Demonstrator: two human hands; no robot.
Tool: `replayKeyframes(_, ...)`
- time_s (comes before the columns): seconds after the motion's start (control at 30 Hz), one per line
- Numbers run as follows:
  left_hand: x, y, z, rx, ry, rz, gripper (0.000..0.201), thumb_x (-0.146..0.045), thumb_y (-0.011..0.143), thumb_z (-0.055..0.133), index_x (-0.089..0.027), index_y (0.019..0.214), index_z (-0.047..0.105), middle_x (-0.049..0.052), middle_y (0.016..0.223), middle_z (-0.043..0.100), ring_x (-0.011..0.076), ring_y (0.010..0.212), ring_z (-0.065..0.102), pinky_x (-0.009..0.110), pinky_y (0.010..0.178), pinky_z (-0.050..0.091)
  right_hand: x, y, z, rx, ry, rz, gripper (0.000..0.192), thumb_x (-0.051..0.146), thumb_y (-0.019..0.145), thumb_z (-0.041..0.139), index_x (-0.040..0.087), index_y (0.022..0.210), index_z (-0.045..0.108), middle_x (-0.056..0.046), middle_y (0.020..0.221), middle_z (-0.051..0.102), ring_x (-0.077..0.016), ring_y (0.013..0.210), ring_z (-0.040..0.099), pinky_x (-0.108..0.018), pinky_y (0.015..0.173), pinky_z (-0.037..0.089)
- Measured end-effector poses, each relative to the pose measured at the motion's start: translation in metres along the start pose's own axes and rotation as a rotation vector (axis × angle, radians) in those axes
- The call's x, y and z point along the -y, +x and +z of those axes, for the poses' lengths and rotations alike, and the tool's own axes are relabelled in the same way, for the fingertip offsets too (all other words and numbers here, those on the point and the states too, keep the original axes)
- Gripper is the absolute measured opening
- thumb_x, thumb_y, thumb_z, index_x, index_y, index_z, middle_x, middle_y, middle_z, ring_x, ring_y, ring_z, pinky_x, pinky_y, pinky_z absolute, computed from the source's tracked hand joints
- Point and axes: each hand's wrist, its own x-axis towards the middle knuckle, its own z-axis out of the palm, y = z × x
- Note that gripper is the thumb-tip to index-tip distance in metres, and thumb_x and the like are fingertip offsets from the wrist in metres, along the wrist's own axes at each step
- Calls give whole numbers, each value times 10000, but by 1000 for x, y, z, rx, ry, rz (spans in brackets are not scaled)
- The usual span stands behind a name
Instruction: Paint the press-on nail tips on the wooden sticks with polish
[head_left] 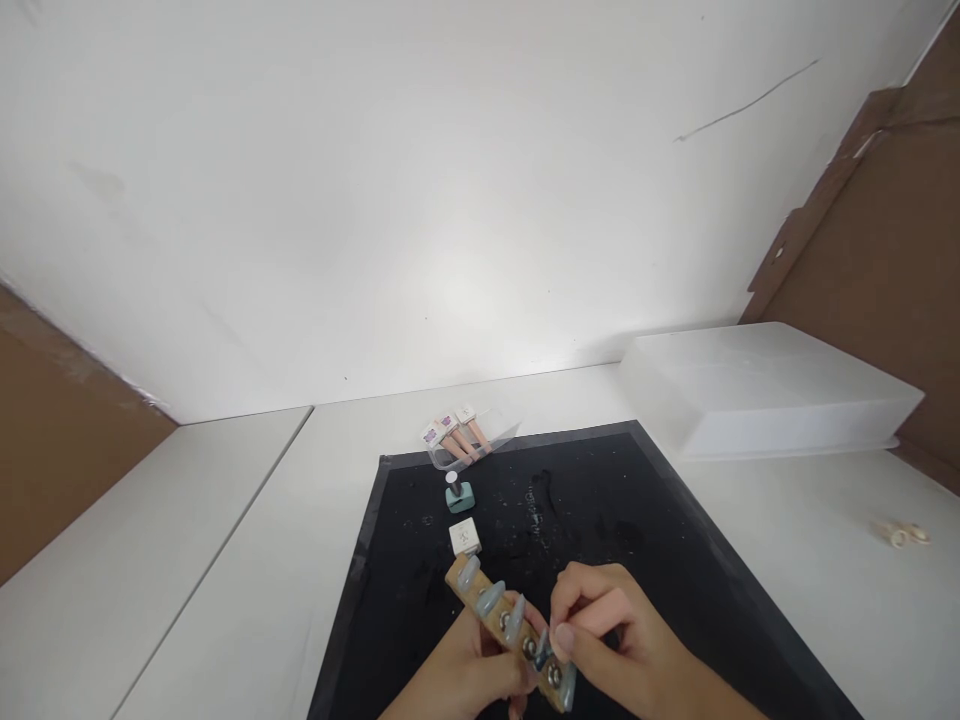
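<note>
My left hand (484, 665) grips a narrow wooden nail display stand (487, 607) from below, holding it tilted just above the mat. Several glossy grey-blue false nail tips (491, 598) sit along it on round metal mounts. Over the near end of the stand, my right hand (615, 630) is closed round a pink nail polish brush (604, 612); its bristle end is hidden by my fingers and the nails. Beyond the stand's far end lies a small white square bottle (465, 537) with dark print. Farther back stands a teal nail polish bottle (460, 497) with a silver cap.
A clear tray (502, 436) with several pink-handled, white-ended bottles rests at the back edge of the black mat (585, 500). A translucent white bin (772, 390) stands at the back right. Small cream-coloured rings (902, 533) lie on the right of the white table.
</note>
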Motion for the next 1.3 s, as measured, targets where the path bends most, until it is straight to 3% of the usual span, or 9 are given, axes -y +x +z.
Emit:
replayKeyframes(0.17,2,-2,-1,-20,-8,-38,283,-175,493,587,-151,773,553,-26,633,526,89,515,423,226,476,362,-4,1,2,-102,-57,10,340,208,809,472,159,478,533,-7,548,532,-98,442,451,-217,407,327)
replayKeyframes(0.43,0,-5,-4,0,-5,-49,287,-182,503,595,-132,785,583,-16,649,517,90,543,423,216,474,350,-4,1,1,-231,-24,-13,418,181,825,452,158,408,448,-5,543,512,-98,449,484,-207,419,351)
replayKeyframes(0.73,0,-2,-2,-18,-25,-6,279,-174,518,603,-136,792,573,-18,653,534,96,557,448,220,478,362,-3,-1,1,-120,-69,-144,487,314,888,461,142,451,590,-41,553,594,-102,445,510,-213,425,378)
replayKeyframes(0.93,-2,0,-1,2,-31,11,255,-175,525,621,-132,772,577,-23,628,519,97,556,448,218,473,364,-2,-2,-1,-55,-120,-127,433,289,870,473,152,472,579,-40,555,598,-109,450,513,-213,414,370)
replayKeyframes(1.07,-2,-2,0,5,-14,-2,255,-178,524,616,-139,771,568,-23,638,534,90,538,441,224,484,372,-5,-1,2,-91,-131,-83,342,212,819,471,158,490,546,-18,524,552,-111,444,494,-216,409,357)
replayKeyframes(1.3,0,-4,0,-13,-15,-13,283,-175,515,612,-145,789,551,-27,641,525,89,541,436,220,477,365,-7,2,3,-175,-122,-33,392,175,814,460,157,423,472,4,529,512,-84,426,445,-203,398,330)
